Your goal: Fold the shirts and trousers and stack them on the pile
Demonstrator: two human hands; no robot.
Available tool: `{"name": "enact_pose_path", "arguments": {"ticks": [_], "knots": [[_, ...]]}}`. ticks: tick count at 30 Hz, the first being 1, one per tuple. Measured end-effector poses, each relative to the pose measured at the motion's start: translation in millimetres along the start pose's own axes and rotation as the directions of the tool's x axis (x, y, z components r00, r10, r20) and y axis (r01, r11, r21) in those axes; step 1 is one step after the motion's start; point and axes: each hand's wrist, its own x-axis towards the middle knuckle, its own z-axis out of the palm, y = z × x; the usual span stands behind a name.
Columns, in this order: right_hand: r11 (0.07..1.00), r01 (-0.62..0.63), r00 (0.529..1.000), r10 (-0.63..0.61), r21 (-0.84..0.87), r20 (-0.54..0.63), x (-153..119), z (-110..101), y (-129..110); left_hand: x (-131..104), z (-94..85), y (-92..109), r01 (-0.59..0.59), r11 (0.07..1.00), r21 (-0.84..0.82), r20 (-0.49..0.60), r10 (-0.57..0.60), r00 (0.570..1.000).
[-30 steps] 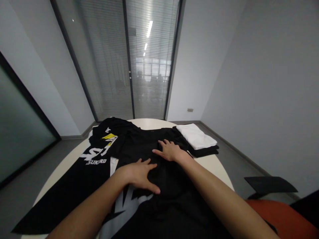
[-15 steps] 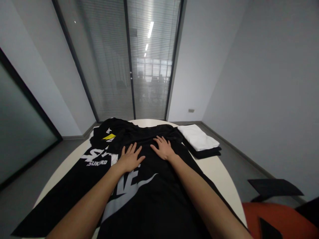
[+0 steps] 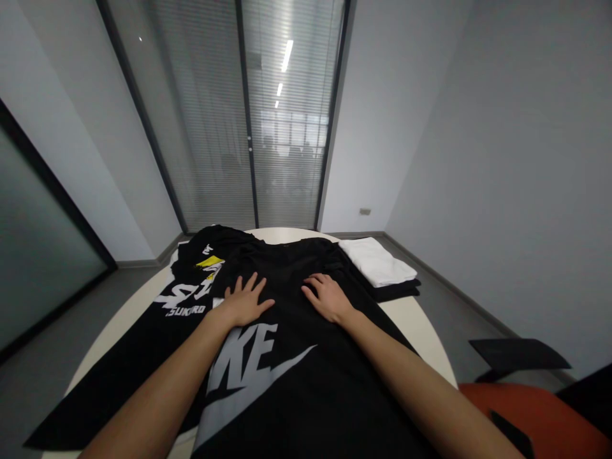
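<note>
A black shirt (image 3: 296,408) with a large grey print lies spread out in front of me, its neckline toward the far edge of the table. My left hand (image 3: 246,303) rests on its left upper part, palm down with fingers spread. On the right upper part lies my right hand (image 3: 327,296), flat on the cloth, its thumb apart from the fingers. Neither hand holds anything. Left of this shirt, other black garments (image 3: 143,350) with white and yellow prints lie on the table, partly under it.
The round cream table (image 3: 433,338) bears a folded white cloth (image 3: 377,261) on top of folded black cloth (image 3: 396,291) at the right. An orange chair (image 3: 535,414) with black armrests stands at the lower right. Behind are glass panels with blinds (image 3: 291,172).
My right hand has moved to the right and slightly nearer. My left hand has shifted slightly left. The shirt's upper part lies flatter, and more of the grey print shows.
</note>
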Motion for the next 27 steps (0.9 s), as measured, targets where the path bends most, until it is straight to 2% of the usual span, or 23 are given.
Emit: {"name": "enact_pose_path", "arguments": {"ticks": [2,6,8,10,11,13,15,17,20,22,27], "knots": [[1.000,0.020,0.999,-0.021,0.023,0.037,1,0,5,5,5.9,-8,0.082,0.997,0.012,-0.023,-0.081,0.996],[1.000,-0.014,0.992,0.016,-0.020,0.122,13,-2,-2,5,6.3,-10,0.082,0.997,-0.004,-0.026,-0.082,0.996],[0.996,-0.081,0.985,0.085,-0.032,0.148,19,-1,-12,1,1.4,-7,-0.002,1.000,-0.022,0.000,0.002,1.000],[0.988,-0.150,0.980,0.153,-0.035,0.131,23,4,-21,-3,-3.2,-4,-0.111,0.993,-0.041,0.029,0.112,0.993],[0.985,-0.169,0.979,0.172,-0.035,0.113,23,8,-23,-3,-4.4,-4,-0.126,0.991,-0.046,0.034,0.128,0.991],[0.985,-0.169,0.981,0.171,-0.029,0.097,20,14,-24,-2,-4.9,-6,-0.039,0.998,-0.043,0.014,0.040,0.999],[0.989,-0.150,0.982,0.151,-0.014,0.114,15,18,-21,2,-4.2,-12,0.121,0.992,-0.014,-0.072,-0.122,0.990],[0.991,-0.135,0.983,0.134,0.002,0.128,10,18,-16,5,-4.4,-19,0.245,0.969,0.032,-0.213,-0.233,0.949],[0.990,-0.138,0.984,0.136,0.009,0.117,8,16,-14,5,-7.9,-30,0.364,0.925,0.109,-0.367,-0.303,0.879],[0.990,-0.140,0.984,0.138,0.010,0.112,8,15,-15,4,-10.2,-36,0.377,0.915,0.140,-0.384,-0.301,0.873],[0.991,-0.131,0.986,0.128,0.023,0.111,9,15,-15,4,-8.8,-40,0.300,0.945,0.129,-0.382,-0.232,0.894]]}}
